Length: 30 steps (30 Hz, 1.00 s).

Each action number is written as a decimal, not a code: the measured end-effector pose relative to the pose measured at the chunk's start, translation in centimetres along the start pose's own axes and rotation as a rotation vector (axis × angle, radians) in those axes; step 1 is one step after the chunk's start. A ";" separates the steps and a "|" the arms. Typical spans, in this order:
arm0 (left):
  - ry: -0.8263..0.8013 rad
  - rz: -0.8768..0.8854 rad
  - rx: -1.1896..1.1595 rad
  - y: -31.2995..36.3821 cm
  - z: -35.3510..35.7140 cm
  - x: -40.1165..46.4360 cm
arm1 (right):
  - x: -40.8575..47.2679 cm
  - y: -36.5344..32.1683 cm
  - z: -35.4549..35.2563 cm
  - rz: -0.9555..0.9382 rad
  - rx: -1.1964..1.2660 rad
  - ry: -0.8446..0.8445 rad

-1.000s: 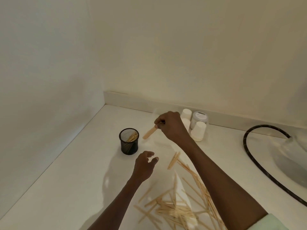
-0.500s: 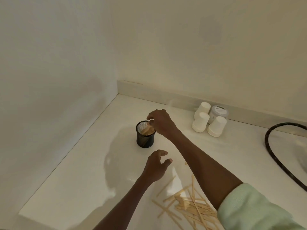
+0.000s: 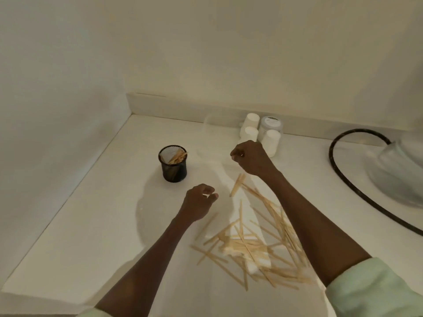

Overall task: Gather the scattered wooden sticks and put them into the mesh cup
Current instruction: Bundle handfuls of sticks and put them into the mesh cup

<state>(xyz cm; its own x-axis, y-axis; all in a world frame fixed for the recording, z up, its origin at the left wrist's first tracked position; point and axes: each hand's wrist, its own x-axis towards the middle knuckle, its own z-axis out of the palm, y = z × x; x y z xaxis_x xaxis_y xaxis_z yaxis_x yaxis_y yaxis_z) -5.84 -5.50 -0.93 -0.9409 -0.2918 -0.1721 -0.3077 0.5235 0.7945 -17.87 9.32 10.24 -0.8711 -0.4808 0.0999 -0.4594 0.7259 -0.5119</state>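
Early stage, by my read: the small black wire-mesh cup (image 3: 173, 164) holds only a few flat pale wooden sticks (image 3: 177, 156), leaning against its right inner wall with tips just over the rim. The cup stands upright on the smooth white countertop (image 3: 96, 225), near the back-left corner.

Most of the work is left. The loose heap of thin flat wooden sticks (image 3: 249, 243) lies crisscrossed on the counter in front of you, well apart from the cup, and part of it is hidden under your right forearm. A few outliers sit at the far edge of the heap.

Your right hand (image 3: 250, 160) is above the counter to the right of the cup, fingers curled into a loose fist, nothing visible in it. Your left hand (image 3: 198, 202) hovers beside the heap, fingers loosely curled, empty.

Sticks look light, rigid, smooth; the mesh is open weave, see-through.

Behind: three white plastic bottles (image 3: 271, 141) and a grey-lidded jar (image 3: 271, 124) at the wall, a black hose (image 3: 348, 179), a clear glassy vessel (image 3: 400, 175) at right.
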 end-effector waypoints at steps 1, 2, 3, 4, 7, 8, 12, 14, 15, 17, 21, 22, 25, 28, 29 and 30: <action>-0.012 -0.003 0.018 0.0 0.4 -0.1 | -0.8 1.3 -0.5 0.031 -0.013 -0.012; -0.023 -0.008 0.031 0.0 0.8 -0.1 | -1.6 2.7 -1.0 0.069 -0.024 -0.026; -0.035 -0.013 0.046 0.0 1.2 -0.3 | -2.4 4.0 -1.4 0.110 -0.033 -0.044; -0.050 -0.019 0.067 0.0 1.6 -0.4 | -3.1 5.3 -1.8 0.157 -0.041 -0.066; -0.083 -0.029 0.161 -0.1 2.7 -1.0 | -5.4 8.8 -2.7 0.306 -0.085 -0.131; -0.083 -0.030 0.199 -0.2 2.9 -1.3 | -6.3 9.9 -3.0 0.363 -0.099 -0.145; -0.046 -0.028 0.348 -0.3 3.1 -2.9 | -10.4 13.6 -3.9 0.539 -0.188 -0.267; -0.056 -0.040 0.352 0.2 2.8 -3.9 | -12.3 15.2 -4.5 0.595 -0.228 -0.305; -0.087 -0.052 0.350 0.4 2.5 -4.5 | -13.2 15.8 -4.8 0.620 -0.243 -0.316; -0.201 -0.085 0.377 0.8 2.0 -5.5 | -14.7 16.8 -5.4 0.676 -0.273 -0.343; -0.428 -0.075 0.517 0.4 2.5 -7.4 | -17.2 18.4 -6.3 0.757 -0.343 -0.447; -0.463 -0.065 0.538 0.3 2.9 -8.0 | -17.9 18.7 -6.3 0.777 -0.362 -0.487; -0.527 -0.073 0.569 0.0 4.4 -9.3 | -19.8 19.3 -5.7 0.816 -0.405 -0.586; -0.553 -0.083 0.601 -0.5 5.8 -10.1 | -21.1 19.0 -4.4 0.809 -0.407 -0.640; -0.542 -0.084 0.604 -0.7 6.2 -10.2 | -21.4 18.8 -3.9 0.794 -0.402 -0.640; -0.522 -0.082 0.604 -0.9 6.5 -10.3 | -21.6 18.6 -3.5 0.774 -0.393 -0.626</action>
<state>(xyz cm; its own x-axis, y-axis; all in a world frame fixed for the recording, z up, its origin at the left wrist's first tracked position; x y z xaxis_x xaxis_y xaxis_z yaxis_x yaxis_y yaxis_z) 3.22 2.29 -3.66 -0.8111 -0.0141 -0.5848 -0.2617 0.9028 0.3412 -8.20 35.00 1.56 -0.7564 0.0929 -0.6474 0.0593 0.9955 0.0736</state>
